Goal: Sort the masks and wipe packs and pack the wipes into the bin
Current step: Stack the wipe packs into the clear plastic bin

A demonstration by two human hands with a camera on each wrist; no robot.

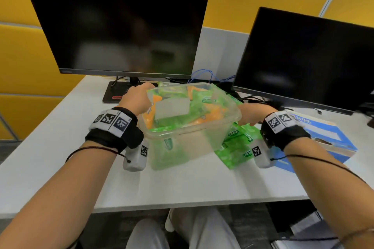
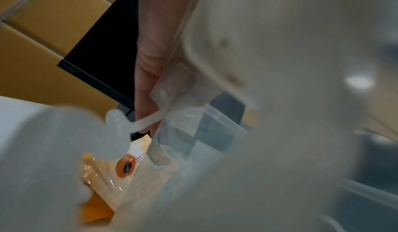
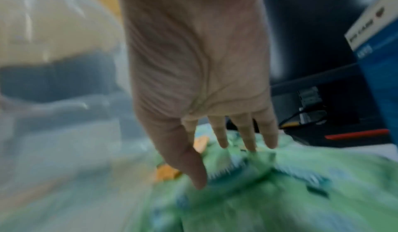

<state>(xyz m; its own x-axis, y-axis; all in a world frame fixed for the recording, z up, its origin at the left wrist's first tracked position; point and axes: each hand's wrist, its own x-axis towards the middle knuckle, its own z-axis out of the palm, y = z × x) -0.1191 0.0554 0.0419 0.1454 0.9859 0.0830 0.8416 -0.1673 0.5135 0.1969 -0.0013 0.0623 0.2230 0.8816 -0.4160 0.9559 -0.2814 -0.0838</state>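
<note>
One clear plastic bin (image 1: 192, 127) of green and orange wipe packs (image 1: 182, 107) sits tilted on the desk (image 1: 60, 147), long axis left to right. The left hand (image 1: 136, 98) grips its left rim. The right hand (image 3: 193, 82), fingers spread straight, touches several loose green wipe packs (image 1: 238, 145) beside one blue mask box (image 1: 327, 139).

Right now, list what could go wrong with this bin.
The clear plastic bin is tilted and heaped with green and orange wipe packs; only the left hand grips its rim, so it may tip and spill. The right hand reaches open toward loose green packs beside the bin and may knock it.
</note>
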